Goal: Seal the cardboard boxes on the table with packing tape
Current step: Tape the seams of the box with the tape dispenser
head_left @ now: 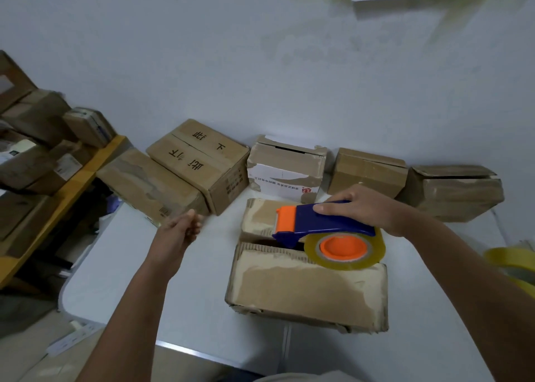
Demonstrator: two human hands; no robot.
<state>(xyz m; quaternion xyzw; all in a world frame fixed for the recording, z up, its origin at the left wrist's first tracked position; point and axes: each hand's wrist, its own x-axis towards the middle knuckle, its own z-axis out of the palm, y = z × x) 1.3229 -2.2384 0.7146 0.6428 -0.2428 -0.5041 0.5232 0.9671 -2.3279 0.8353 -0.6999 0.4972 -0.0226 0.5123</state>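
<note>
A worn cardboard box (307,289) sits on the white desk (150,280), near its front edge and a little right of the middle. Its top flaps are not fully closed: a dark gap runs across the top between the near flap and the far flap (260,216).

The right hand (367,208) grips a blue and orange tape dispenser (315,222) from above, fingers curled over the blue body. The dispenser lies over the gap in the box, its orange end pointing toward the left edge of the desk. The clear tape roll (346,248) with its orange hub hangs on the near side, resting against the near flap.

The left hand (181,231) hovers over the desk to the left of the box, apart from it, with loosely curled fingers and nothing in its grip.

Along the back edge of the desk, against the white wall (260,48), stands a row of more boxes: a long one (150,184) at the back left corner, a tilted one with printed characters (202,161), a torn one with a white label (285,167), a small plain one (367,170), and a battered one (457,190) near the back right corner.

At the right edge of the desk a yellowish tape roll (512,263) shows, blurred. To the left of the desk, a shelf (72,184) holds piled parcels (40,138).
</note>
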